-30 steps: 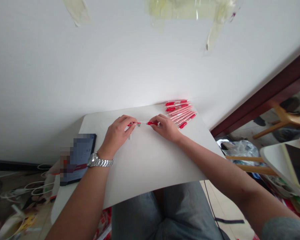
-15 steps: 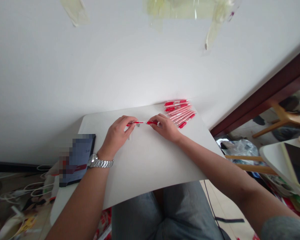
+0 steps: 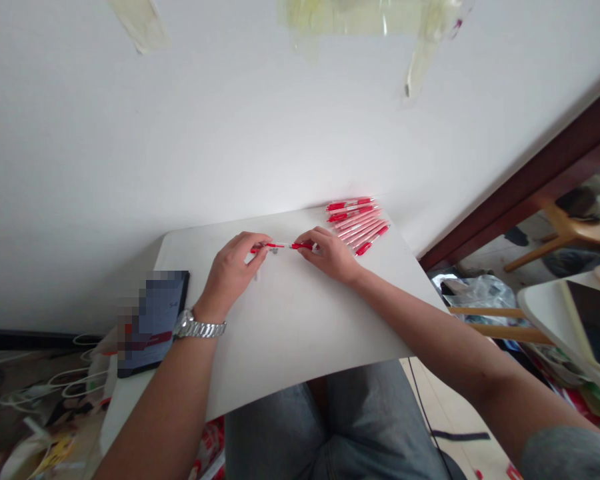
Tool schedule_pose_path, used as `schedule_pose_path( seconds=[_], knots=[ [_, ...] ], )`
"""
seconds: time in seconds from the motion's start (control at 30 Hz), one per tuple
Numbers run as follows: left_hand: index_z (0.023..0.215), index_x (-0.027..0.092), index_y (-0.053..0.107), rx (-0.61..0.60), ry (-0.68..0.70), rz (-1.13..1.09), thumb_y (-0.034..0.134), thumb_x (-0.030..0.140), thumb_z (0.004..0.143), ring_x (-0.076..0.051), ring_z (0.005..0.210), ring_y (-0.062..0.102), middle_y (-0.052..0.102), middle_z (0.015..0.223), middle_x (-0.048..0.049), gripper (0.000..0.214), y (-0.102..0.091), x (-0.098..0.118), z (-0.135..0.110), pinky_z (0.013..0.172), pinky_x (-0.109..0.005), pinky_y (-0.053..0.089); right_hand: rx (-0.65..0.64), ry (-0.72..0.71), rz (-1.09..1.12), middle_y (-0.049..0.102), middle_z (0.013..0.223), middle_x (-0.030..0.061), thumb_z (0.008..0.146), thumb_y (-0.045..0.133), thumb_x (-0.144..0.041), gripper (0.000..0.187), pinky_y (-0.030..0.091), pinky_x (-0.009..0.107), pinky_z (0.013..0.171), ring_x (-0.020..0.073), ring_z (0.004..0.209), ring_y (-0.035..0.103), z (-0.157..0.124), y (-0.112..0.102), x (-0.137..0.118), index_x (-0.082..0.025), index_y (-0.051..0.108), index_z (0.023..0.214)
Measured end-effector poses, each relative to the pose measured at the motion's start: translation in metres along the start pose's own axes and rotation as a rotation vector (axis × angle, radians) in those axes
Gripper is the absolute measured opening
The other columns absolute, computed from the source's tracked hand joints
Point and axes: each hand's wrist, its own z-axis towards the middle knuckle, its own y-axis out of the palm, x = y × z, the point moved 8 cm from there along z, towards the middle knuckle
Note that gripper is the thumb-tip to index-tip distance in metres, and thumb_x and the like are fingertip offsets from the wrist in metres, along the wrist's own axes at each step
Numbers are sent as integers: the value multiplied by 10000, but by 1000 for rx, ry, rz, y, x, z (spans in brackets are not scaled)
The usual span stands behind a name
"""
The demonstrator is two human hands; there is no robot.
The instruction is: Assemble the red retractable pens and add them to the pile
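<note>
Both my hands are over the far part of the white table (image 3: 300, 320), fingertips facing each other. My left hand (image 3: 237, 263), with a metal watch (image 3: 200, 325) on its wrist, pinches one end of a red and clear pen (image 3: 281, 246). The fingers of my right hand (image 3: 330, 253) close on the pen's red end piece. The pen lies level between the two hands; whether its parts are joined I cannot tell. Just beneath it is a small grey piece (image 3: 275, 251), too small to name. To the right of my right hand lies a row of several red and pink pens (image 3: 357, 223).
A tablet (image 3: 155, 327) lies at the table's left edge beside my left wrist. The white wall (image 3: 240, 133) rises behind the table. White cables (image 3: 55, 387) hang at the left. On the right stand a wooden-legged stool (image 3: 575, 230) and another white table (image 3: 545, 300).
The view has shifted very slightly. Both hands keep their grip on the pen in nearly the same place, with no other clear movement.
</note>
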Motion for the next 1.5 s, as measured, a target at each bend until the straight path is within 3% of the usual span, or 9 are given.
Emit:
schedule_pose_path(
  seconds=[0.73,1.5],
  knots=[
    [1174,234,718,28,-33,-41,578,338,1073,-210,1050,755,787,1153,-50,202,-1,-1,0,997,-364,594,-5,-9,16,720,1043,50,1006,658,-292,115,571,327,837,180,894,689,0,1,-2,-238,717,1089],
    [1180,214,714,43,-38,-32,586,311,1064,-194,1014,750,782,1143,-55,199,-3,-1,0,984,-335,592,87,79,80,748,949,20,956,681,-399,177,546,334,797,181,871,713,1,-4,1,-241,606,981]
  ],
)
